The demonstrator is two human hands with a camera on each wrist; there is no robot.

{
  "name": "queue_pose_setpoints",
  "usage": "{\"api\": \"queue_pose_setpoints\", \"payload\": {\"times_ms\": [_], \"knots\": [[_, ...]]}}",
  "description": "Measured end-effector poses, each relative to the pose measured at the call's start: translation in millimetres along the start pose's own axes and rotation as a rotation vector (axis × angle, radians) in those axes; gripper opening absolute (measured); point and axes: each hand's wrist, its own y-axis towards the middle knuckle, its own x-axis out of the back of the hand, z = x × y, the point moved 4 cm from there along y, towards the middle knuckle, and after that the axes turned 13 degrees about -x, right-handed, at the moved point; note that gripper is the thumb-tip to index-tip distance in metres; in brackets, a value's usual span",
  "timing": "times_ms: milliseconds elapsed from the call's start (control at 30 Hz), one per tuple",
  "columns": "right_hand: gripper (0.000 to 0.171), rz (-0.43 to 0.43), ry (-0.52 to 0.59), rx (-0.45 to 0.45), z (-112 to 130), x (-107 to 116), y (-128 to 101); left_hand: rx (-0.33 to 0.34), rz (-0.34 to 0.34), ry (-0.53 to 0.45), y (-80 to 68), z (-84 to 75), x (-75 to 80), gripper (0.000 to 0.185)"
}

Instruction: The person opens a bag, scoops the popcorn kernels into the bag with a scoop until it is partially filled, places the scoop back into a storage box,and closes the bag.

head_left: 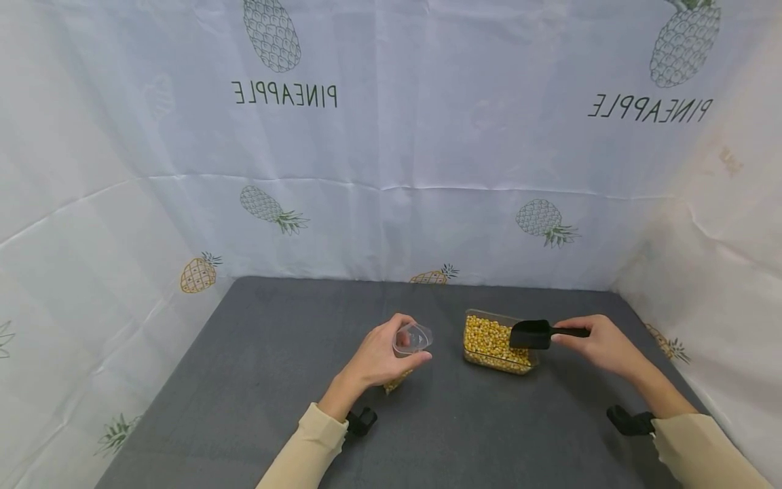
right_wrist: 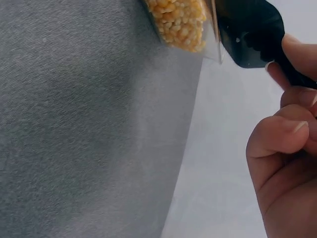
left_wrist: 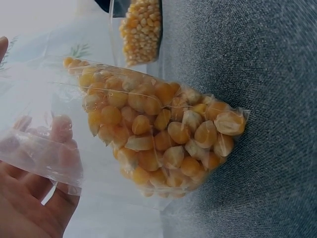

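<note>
At the gray counter (head_left: 275, 380), my left hand (head_left: 379, 356) grasps the clear plastic bag (left_wrist: 148, 139) by its open mouth, holding it upright so the corn kernels settle at its bottom. My right hand (head_left: 601, 343), grip clenched on the black scoop (head_left: 537, 334), holds its bowl over the clear container (head_left: 497, 343) of corn, just right of the bag.

place: makeshift recording booth | evidence: grey table (head_left: 275, 380) is enclosed behind and beside by pineapple-printed sheets (head_left: 427, 136)
</note>
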Motion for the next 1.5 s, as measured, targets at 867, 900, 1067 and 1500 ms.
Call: {"api": "queue_pose_setpoints", "payload": {"times_ms": [867, 900, 1067, 1500], "knots": [[0.042, 0.069, 0.029, 0.016, 15.9, -29.6, 18.0, 0.003, 0.013, -0.002, 0.1, 0.7, -0.5, 0.057], [0.042, 0.066, 0.028, 0.018, 15.6, -31.9, 18.3, 0.001, 0.013, 0.001, 0.0, 0.6, -0.6, 0.057], [0.042, 0.057, 0.052, 0.004, 11.9, -43.3, 21.7, -0.002, 0.016, 0.001, -0.5, 0.7, -1.7, 0.056], [0.045, 0.054, 0.101, -0.029, 7.9, -60.0, 28.3, 0.001, 0.019, 0.002, -0.2, 1.8, -2.1, 0.055]]}}
